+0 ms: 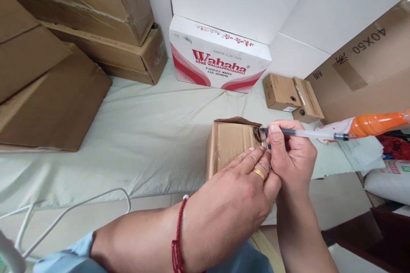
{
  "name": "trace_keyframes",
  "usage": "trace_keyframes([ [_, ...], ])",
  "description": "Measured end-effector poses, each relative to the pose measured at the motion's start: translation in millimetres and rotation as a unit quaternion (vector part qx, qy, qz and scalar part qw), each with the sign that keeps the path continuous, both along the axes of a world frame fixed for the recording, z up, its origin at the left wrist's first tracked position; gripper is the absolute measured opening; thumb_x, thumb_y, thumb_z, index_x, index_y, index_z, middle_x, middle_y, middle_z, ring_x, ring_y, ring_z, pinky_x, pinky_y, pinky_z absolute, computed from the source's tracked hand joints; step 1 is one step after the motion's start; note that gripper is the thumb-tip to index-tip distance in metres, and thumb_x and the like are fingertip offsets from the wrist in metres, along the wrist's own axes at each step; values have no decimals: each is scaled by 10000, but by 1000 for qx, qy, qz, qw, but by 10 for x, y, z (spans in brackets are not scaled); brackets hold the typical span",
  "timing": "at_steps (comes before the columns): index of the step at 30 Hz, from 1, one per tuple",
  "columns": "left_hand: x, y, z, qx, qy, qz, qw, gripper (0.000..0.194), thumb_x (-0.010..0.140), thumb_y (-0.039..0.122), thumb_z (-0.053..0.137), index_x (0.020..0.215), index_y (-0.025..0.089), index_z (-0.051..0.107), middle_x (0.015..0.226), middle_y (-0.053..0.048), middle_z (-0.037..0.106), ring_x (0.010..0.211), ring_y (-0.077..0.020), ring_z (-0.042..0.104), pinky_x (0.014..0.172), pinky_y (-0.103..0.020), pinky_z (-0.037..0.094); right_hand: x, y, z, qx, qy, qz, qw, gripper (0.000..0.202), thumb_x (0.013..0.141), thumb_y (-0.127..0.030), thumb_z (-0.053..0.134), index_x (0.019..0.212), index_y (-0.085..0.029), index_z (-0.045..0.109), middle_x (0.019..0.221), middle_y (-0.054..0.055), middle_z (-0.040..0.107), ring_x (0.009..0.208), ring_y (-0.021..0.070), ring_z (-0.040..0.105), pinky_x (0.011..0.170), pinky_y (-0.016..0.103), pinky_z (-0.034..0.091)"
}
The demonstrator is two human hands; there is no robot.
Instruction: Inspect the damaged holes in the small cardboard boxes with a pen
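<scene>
A small cardboard box (232, 138) is in front of me near the bed-like surface's front edge. A ragged dark scribble or hole marks its upper right corner; I cannot tell which. My left hand (245, 185), with a gold ring and a red cord bracelet, lies on the box, fingers stretched out toward that corner. Pinched between the thumb and fingers of my right hand (293, 153) is a pen (307, 134) with a clear barrel. Its dark end points left and meets the dark patch. The two hands touch each other, hiding the box's lower right part.
Behind stands a white and red Wahaba water carton (221, 59) against the wall. Two small brown boxes (282, 91) sit right of it. Large cardboard boxes (48, 98) fill the left. An orange-necked bottle (371, 125) lies right. A white cable (80, 204) loops below the sheet's edge.
</scene>
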State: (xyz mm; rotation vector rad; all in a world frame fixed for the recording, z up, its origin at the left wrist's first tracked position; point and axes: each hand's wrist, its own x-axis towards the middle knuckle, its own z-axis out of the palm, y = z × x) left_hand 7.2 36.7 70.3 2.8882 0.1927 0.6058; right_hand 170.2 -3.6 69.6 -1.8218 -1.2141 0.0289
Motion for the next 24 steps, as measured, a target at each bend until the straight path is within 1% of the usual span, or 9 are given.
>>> trace_keyframes([
  [4, 6, -5, -4, -1, -3, 5, 1000, 410, 1057, 255, 536, 1396, 32, 598, 1519, -256, 654, 1496, -314, 606, 1313, -451, 473, -4, 22, 6, -12, -4, 6, 1000, 241, 1076, -421, 614, 966, -227, 704, 743, -33, 642, 636, 112, 588, 629, 246, 472],
  [8, -5, -9, -15, 2, -21, 12, 1000, 333, 1047, 261, 571, 1302, 62, 645, 1537, -236, 650, 1495, -333, 605, 1282, -444, 509, 16, -100, 14, 94, -23, -75, 992, 259, 1054, -454, 648, 988, -216, 728, 770, -10, 650, 642, 126, 595, 638, 264, 479],
  [11, -15, 7, -13, 3, -35, 9, 999, 338, 1032, 274, 617, 1287, 57, 660, 1540, -239, 647, 1488, -338, 611, 1269, -430, 520, 232, -282, -110, 139, 60, -137, 979, 336, 1040, -532, 637, 929, -219, 685, 669, -38, 557, 562, 122, 520, 570, 263, 418],
  [12, -18, 16, -9, 4, -33, 3, 999, 348, 1030, 283, 630, 1288, 53, 665, 1532, -240, 652, 1488, -340, 610, 1275, -435, 514, 346, -350, -194, 107, 96, -150, 978, 372, 1032, -563, 629, 887, -222, 657, 640, -48, 527, 541, 119, 485, 549, 260, 386],
  [14, -23, 30, -2, 9, -26, -12, 1000, 352, 1038, 311, 641, 1268, 48, 684, 1497, -238, 677, 1470, -344, 625, 1278, -456, 514, 591, -483, -421, -48, 137, -153, 978, 449, 989, -626, 635, 794, -223, 615, 607, -49, 514, 531, 120, 451, 534, 260, 347],
  [16, -32, 38, 0, 11, -30, -17, 999, 344, 1059, 340, 628, 1234, 54, 706, 1466, -225, 701, 1426, -335, 661, 1253, -463, 540, 794, -598, -694, -238, 119, -111, 958, 492, 921, -648, 655, 683, -231, 548, 576, -40, 508, 552, 134, 462, 558, 272, 346],
  [18, -44, 38, -2, 3, -51, -7, 999, 335, 1078, 355, 612, 1219, 70, 718, 1454, -195, 718, 1384, -316, 692, 1210, -446, 579, 908, -691, -953, -342, 82, -101, 931, 474, 920, -614, 598, 639, -245, 499, 556, -31, 506, 567, 150, 472, 592, 287, 342],
  [21, -60, 34, 0, -13, -75, 8, 997, 334, 1093, 351, 595, 1257, 84, 710, 1448, -145, 735, 1356, -292, 712, 1145, -417, 623, 947, -812, -1205, -375, 66, -124, 916, 391, 909, -582, 598, 712, -246, 561, 558, -25, 527, 586, 177, 481, 634, 307, 334],
  [24, -55, 30, 12, -13, -77, 11, 997, 341, 1113, 340, 554, 1263, 76, 708, 1424, -131, 752, 1325, -278, 732, 1104, -401, 643, 984, -949, -1311, -329, 18, -206, 921, 498, 945, -656, 574, 1100, -199, 698, 779, 53, 685, 741, 242, 587, 743, 354, 425],
])
